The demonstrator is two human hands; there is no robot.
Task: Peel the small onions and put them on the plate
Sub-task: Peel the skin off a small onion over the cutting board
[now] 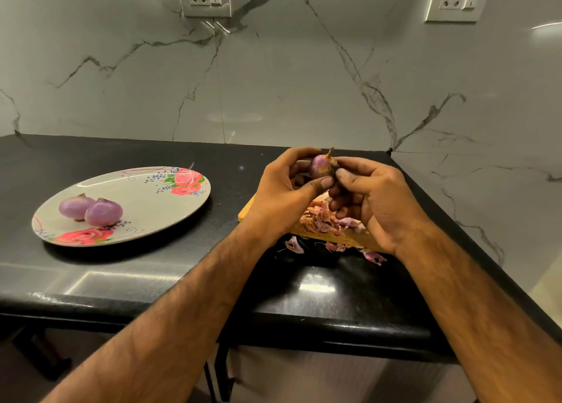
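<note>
Grip is two-handed: the left hand [282, 195] holds the onion [320, 166] with fingers curled behind it and the thumb pressed on its near side. The right hand [374, 201] pinches the right side of the onion between thumb and forefinger, its other fingers curled below. Both hands are raised over the far right part of the counter [121, 275], so the onion touches no surface; its stem tip points up and purple skin shows on its left face. Directly below the hands lies the board [349, 239], mostly hidden, with only its left corner and near edge showing. A heap of peels [319, 220] lies on the board, and loose pieces [293, 245] lie on the counter just beside the near edge of the board. On the left of the counter sits the plate [146, 201], well apart from the board, with a wide band of black counter between them. On the left half of the plate rest two peeled onions [74, 205], touching each other. More open counter lies between the plate and the rounded near edge, which runs across the view under both forearms. At the far edge the counter meets the back wall [273, 83]; on the right it runs along the side wall [486, 159], closing that side.
</note>
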